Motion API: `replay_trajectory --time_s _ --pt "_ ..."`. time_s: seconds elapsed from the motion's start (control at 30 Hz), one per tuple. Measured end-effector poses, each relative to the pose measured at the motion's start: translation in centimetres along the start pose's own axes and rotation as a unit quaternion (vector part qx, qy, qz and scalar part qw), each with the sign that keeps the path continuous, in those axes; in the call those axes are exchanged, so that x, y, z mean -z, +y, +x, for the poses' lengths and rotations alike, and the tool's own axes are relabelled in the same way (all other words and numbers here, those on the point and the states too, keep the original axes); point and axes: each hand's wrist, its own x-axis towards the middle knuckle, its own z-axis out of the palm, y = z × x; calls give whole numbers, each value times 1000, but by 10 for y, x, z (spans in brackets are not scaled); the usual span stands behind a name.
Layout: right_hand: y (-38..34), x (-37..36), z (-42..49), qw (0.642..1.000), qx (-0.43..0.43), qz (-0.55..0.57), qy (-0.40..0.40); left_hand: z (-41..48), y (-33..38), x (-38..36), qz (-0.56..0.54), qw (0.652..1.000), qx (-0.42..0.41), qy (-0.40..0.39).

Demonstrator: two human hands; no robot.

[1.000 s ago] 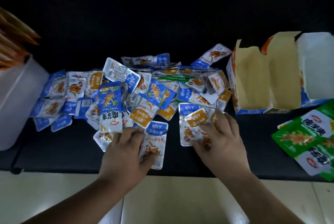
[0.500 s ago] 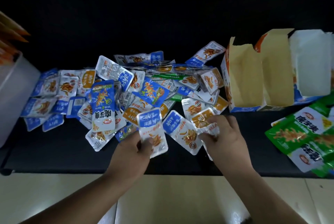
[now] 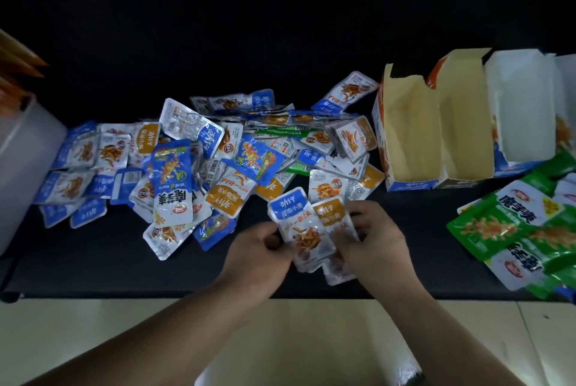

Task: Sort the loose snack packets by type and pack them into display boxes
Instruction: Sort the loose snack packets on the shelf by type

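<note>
Both hands are being used at the near side of the black tabletop (image 3: 93,254), just in front of the loose pile (image 3: 199,148). A blue-topped packet (image 3: 291,217) is being pinched by the left hand (image 3: 258,250), with thumb and curled fingers closing on its left edge. A gold-topped packet (image 3: 330,214) is being gripped by the right hand (image 3: 377,239), with fingers curled round its right side. More packets are being held underneath; the count cannot be told. The two packets are being held overlapped, the blue-topped one partly over the gold-topped one, tops pointing away from the person. The loose pile is lying spread across the middle of the tabletop: mostly blue-and-white packets, some gold-topped, a few green strips mixed in, heavily overlapped. Three open boxes are standing side by side to the right of the pile, flaps up: a brown-lined box (image 3: 411,136) just beside the pile's right edge, a second brown-lined box (image 3: 461,124) touching it, then a white-lined box (image 3: 523,105). Large green packets (image 3: 498,223) are lying stacked at the right edge, on the near side of the boxes. A white tub (image 3: 25,161) is standing at the left edge, near the pile's leftmost packets, with orange pointed items (image 3: 18,67) sticking out; their type cannot be told. Pale floor tiles (image 3: 93,339) are showing below the tabletop edge.
</note>
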Motion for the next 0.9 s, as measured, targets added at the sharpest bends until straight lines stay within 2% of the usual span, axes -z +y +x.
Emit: replay_trajectory --time_s 0.13,0.23,0.37,0.6,0.7,0.8,0.9 --pt "-11 -7 -2 999 -25 41 8 0 8 -11 -25 998 0 -53" --pt "-17 -7 -8 993 -57 101 8 0 6 -10 -56 998 8 -39" --pt "-17 -6 -17 991 -70 108 -27 2 1 -6 -94 995 20 -2" --pt "-33 -14 -35 989 -15 128 -68 -6 18 -11 -98 994 -28 -23" --pt "-42 -23 -40 986 -18 147 -78 -4 18 -1 -150 989 11 9" --pt "-57 -31 -46 990 -4 122 -73 -12 22 13 -197 978 67 -11" --pt "-87 -42 -57 995 8 18 -97 -25 28 35 -187 981 44 8"
